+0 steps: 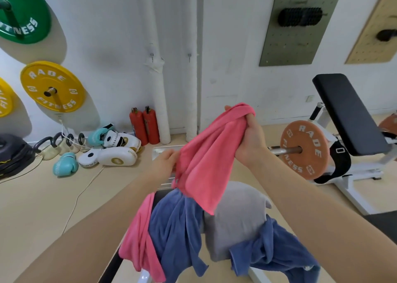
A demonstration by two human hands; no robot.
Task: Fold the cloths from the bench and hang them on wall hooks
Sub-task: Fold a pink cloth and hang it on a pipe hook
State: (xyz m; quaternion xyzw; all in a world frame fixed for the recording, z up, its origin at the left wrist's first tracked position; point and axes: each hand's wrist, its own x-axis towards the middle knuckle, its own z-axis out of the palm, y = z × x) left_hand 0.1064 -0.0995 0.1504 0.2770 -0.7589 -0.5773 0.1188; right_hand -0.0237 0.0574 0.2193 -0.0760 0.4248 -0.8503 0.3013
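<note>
I'm gripping the limp pink cloth (206, 153) mid-frame, right hand (251, 141) bunching its top, left hand (165, 160) pinching an edge; better held at the corners.

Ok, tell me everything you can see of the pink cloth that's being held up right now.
The pink cloth looks like soft terry, plain and unfolded. It hangs bunched above the bench pile. The right hand grips its top, gathered over the fingers; the left hand pinches its left edge lower down. Its lower corner dangles in front of the blue cloth and grey cloth.
</note>
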